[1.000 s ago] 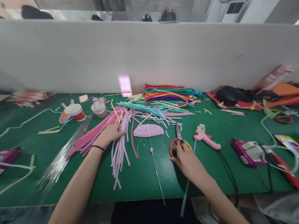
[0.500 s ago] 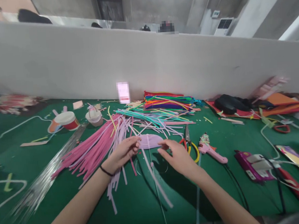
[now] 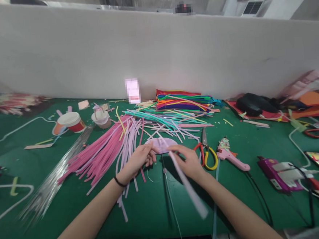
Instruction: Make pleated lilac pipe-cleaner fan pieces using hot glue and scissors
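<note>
My left hand and my right hand meet at a pale lilac fan-shaped piece made of pipe cleaners, lying on the green table. Both hands have their fingers pinched at its lower edge. A loose lilac pipe cleaner, blurred by motion, runs from my right fingers down toward me. A thin wire stem with a small bead hangs from the fan toward the table's near edge. Just left lies a spread of pink and lilac pipe cleaners.
Red and yellow handled scissors and a pink glue gun lie right of my hands. A stack of coloured pipe cleaners sits by the grey partition. Paper cups, silver wires and purple devices surround them.
My right hand left the scissors and came to the lilac fan. My left hand left the pink bundle and joined it. A lilac pipe cleaner now swings from my right fingers.
</note>
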A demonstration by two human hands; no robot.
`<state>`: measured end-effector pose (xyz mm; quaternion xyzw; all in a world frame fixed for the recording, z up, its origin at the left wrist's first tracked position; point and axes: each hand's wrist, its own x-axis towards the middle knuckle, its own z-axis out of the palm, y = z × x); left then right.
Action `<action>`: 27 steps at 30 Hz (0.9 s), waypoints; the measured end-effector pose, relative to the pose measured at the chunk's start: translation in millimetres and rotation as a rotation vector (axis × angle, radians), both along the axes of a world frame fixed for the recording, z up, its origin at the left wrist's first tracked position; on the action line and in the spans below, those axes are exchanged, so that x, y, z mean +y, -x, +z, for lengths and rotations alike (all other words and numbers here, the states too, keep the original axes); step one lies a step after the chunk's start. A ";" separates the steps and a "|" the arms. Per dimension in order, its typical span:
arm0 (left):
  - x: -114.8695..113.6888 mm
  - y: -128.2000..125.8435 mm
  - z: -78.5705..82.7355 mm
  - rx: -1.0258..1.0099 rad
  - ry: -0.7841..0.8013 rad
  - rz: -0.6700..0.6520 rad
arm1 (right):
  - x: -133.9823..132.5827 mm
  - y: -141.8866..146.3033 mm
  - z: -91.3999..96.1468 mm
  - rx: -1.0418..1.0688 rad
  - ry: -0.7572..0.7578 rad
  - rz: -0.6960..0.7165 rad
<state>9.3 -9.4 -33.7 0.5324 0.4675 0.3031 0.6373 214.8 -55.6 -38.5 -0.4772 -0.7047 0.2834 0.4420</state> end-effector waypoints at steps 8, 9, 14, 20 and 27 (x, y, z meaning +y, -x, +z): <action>-11.9 -36.3 -3.6 0.657 -0.516 -0.183 | 5.8 -17.7 5.9 0.350 0.014 -0.326; -10.4 -38.4 -3.4 0.662 -0.501 -0.168 | 5.3 -17.8 7.7 0.358 0.024 -0.323; -5.1 -31.7 13.5 0.523 -0.376 -0.161 | 3.6 -25.1 18.4 0.416 -0.120 -0.512; -12.7 -26.9 20.7 -0.149 -0.040 -0.014 | 7.7 -41.8 23.7 0.593 -0.243 -0.660; -13.7 -13.0 -12.3 0.024 -0.033 -0.015 | 6.9 -37.1 21.1 0.535 -0.188 -0.612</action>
